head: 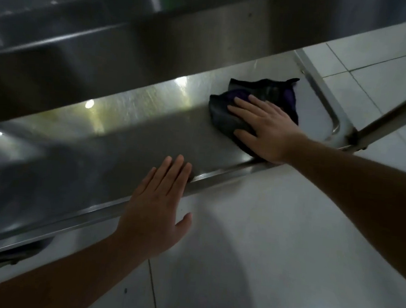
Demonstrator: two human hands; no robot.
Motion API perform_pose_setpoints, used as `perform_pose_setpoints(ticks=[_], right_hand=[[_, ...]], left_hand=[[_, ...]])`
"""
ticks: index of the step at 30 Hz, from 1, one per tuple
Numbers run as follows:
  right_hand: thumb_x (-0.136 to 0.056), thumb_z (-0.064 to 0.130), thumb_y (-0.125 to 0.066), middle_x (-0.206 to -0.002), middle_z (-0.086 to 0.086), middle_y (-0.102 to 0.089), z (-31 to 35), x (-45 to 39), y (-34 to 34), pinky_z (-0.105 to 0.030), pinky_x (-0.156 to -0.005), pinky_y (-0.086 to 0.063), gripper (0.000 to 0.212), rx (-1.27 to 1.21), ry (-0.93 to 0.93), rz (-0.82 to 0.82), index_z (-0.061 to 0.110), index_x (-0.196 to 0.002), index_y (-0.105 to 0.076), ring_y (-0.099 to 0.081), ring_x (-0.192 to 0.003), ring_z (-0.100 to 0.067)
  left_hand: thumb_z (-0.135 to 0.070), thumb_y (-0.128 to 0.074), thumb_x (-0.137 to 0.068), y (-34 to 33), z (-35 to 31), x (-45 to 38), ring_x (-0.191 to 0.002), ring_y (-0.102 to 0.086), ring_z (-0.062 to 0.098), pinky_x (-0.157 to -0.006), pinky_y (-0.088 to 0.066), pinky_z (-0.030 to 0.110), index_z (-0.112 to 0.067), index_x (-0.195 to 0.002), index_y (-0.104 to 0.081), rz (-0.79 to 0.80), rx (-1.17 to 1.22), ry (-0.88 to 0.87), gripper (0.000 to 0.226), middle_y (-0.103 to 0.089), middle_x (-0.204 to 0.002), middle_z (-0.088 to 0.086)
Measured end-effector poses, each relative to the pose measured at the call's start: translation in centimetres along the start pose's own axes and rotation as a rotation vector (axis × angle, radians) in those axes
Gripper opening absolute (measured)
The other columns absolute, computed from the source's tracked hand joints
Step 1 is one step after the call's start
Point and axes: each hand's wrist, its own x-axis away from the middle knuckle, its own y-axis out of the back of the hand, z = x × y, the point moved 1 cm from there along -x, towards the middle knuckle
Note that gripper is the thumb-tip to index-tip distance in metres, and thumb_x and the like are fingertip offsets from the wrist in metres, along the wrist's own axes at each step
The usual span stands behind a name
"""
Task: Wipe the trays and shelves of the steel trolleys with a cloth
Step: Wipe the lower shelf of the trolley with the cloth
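Note:
A dark grey and purple cloth (261,95) lies crumpled near the right end of the steel trolley's bottom shelf (131,136). My right hand (266,127) presses flat on the cloth with straight, spread fingers, covering its near part. My left hand (157,203) lies flat with straight fingers over the shelf's raised front rim (219,176), its fingertips touching the shelf surface. Above, the underside and lip of the shelf higher up (156,47) hide the back of the bottom shelf.
A steel corner post (392,116) slants up from the shelf's right corner. White tiled floor (275,243) spreads below and to the right of the trolley. A dark caster shape (9,258) shows under the shelf's left front edge.

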Motion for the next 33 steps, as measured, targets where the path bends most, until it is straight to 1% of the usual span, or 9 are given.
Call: perform_pose_setpoints(ticks=[2,6,9,13,17,21,24,29,33], right_hand=[[-0.106,0.057,-0.036,-0.174,0.014,-0.008,-2.9,0.6,0.5,-0.035,-0.125,0.002,0.065,0.001,-0.065,-0.022,0.04,-0.165,-0.018,-0.001,-0.16,-0.012],[-0.104,0.058,-0.027,-0.175,0.006,-0.005,-9.1,-1.8,2.3,-0.044,-0.128,-0.001,0.069,-0.01,-0.412,-0.101,0.033,-0.166,-0.013,0.0,-0.161,-0.021],[-0.1,0.06,-0.023,-0.175,0.006,-0.005,-9.7,-5.2,2.9,-0.046,-0.129,0.0,0.073,-0.038,-0.529,-0.132,0.031,-0.166,-0.012,0.003,-0.161,-0.025],[-0.103,0.058,-0.024,-0.175,0.003,-0.004,-8.3,-7.3,3.1,-0.044,-0.128,0.0,0.071,-0.066,-0.447,-0.079,0.028,-0.166,-0.011,0.003,-0.161,-0.024],[-0.108,0.055,-0.027,-0.175,-0.004,-0.006,-6.6,-4.2,3.0,-0.045,-0.129,-0.004,0.067,-0.109,-0.402,-0.021,0.025,-0.167,-0.016,-0.002,-0.161,-0.027],[-0.104,0.059,-0.022,-0.168,-0.016,-0.023,-4.6,1.8,1.2,-0.06,-0.121,-0.025,0.07,0.028,-0.558,-0.069,0.019,-0.162,-0.023,-0.02,-0.152,-0.044],[-0.104,0.056,-0.027,-0.161,-0.021,-0.031,-3.9,2.8,0.8,-0.061,-0.116,-0.031,0.069,0.016,-0.627,-0.107,0.014,-0.158,-0.026,-0.028,-0.146,-0.047],[-0.1,0.064,-0.029,-0.167,-0.012,-0.026,-6.6,-1.3,2.2,-0.056,-0.122,-0.022,0.073,-0.013,-0.482,-0.134,0.023,-0.161,-0.025,-0.021,-0.152,-0.037],[-0.102,0.068,-0.024,-0.176,0.002,-0.003,-8.8,-5.0,3.1,-0.043,-0.127,0.0,0.075,-0.034,-0.448,-0.092,0.032,-0.166,-0.012,0.001,-0.161,-0.02]], left_hand=[[-0.053,-0.061,-0.089,0.1,0.0,0.0,-0.164,-0.009,0.025,-0.128,-0.025,0.052,-0.01,-0.168,-0.022,-0.002,-0.004,-0.003,0.098,-0.012,-0.177,0.007],[-0.053,-0.063,-0.087,0.2,-0.1,0.2,-0.164,-0.009,0.024,-0.129,-0.021,0.049,-0.011,-0.168,-0.022,-0.009,0.009,0.004,0.099,-0.013,-0.177,0.006],[-0.055,-0.06,-0.088,0.3,-0.1,0.1,-0.164,-0.006,0.022,-0.13,-0.019,0.047,-0.012,-0.169,-0.019,0.021,0.011,0.012,0.101,-0.01,-0.177,0.005],[-0.057,-0.06,-0.088,0.2,0.0,0.1,-0.164,-0.005,0.023,-0.13,-0.019,0.048,-0.013,-0.169,-0.016,0.044,0.015,0.005,0.103,-0.008,-0.178,0.005],[-0.056,-0.061,-0.087,0.3,0.1,0.1,-0.164,-0.005,0.023,-0.13,-0.018,0.048,-0.013,-0.169,-0.016,0.044,0.016,0.003,0.103,-0.008,-0.178,0.005],[-0.056,-0.058,-0.087,0.2,0.0,0.2,-0.164,-0.006,0.024,-0.129,-0.021,0.05,-0.012,-0.169,-0.018,0.042,-0.005,0.007,0.101,-0.01,-0.177,0.006],[-0.056,-0.056,-0.087,0.2,0.0,0.2,-0.164,-0.006,0.024,-0.129,-0.022,0.051,-0.011,-0.169,-0.017,0.04,0.005,0.002,0.101,-0.009,-0.178,0.006],[-0.054,-0.061,-0.085,0.3,0.1,0.1,-0.164,-0.007,0.024,-0.13,-0.018,0.048,-0.012,-0.169,-0.018,0.026,0.019,-0.003,0.103,-0.01,-0.177,0.006],[-0.054,-0.062,-0.084,0.4,-0.1,0.0,-0.164,-0.006,0.023,-0.13,-0.017,0.047,-0.014,-0.169,-0.018,0.036,0.015,0.012,0.104,-0.009,-0.178,0.005]])
